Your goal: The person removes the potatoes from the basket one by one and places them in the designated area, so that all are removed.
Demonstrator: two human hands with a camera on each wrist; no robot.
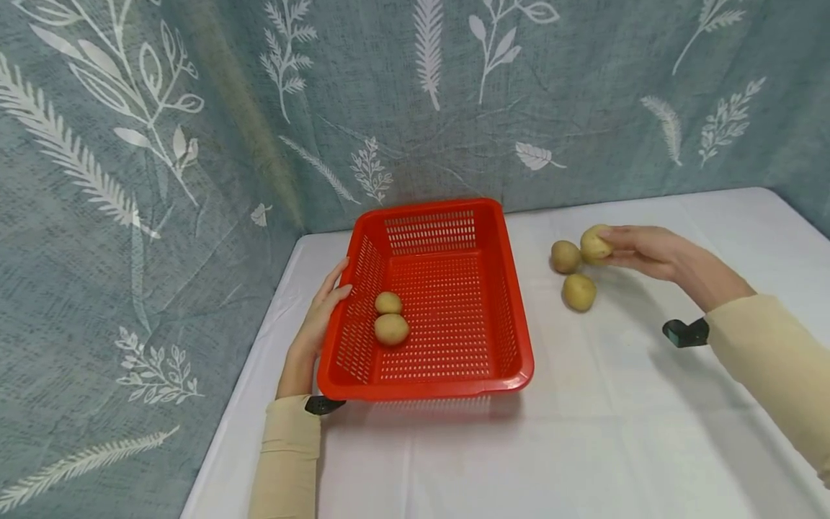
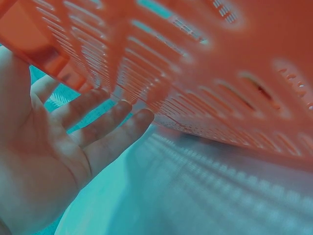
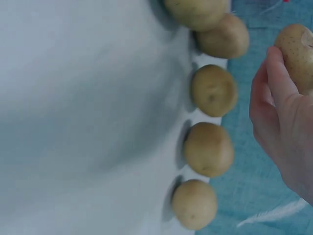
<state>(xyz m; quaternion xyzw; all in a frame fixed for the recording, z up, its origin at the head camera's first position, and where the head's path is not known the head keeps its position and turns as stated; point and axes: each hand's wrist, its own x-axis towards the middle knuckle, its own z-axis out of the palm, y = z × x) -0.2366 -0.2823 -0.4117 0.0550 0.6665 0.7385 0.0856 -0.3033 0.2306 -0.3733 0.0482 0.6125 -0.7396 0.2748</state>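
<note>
A red perforated plastic basket [image 1: 428, 393] stands on the white cloth, with two potatoes [image 1: 392, 329] lying along its left side. Against the basket's outer left wall rests my left hand [image 1: 322, 313]; its fingers [image 2: 117, 139] are fairly straight, with the tips at the slotted wall in the left wrist view. At the right, my right hand [image 1: 648, 251] pinches a pale potato [image 1: 594, 244] between thumb and fingers. Just left of it and below it lie a browner potato [image 1: 565, 256] and a yellowish potato [image 1: 579, 292].
Several potatoes [image 3: 208, 149] line up on the white cloth [image 3: 88, 122] in the right wrist view. A blue-green curtain [image 1: 415, 130] with white leaf prints hangs behind the table and along its left side.
</note>
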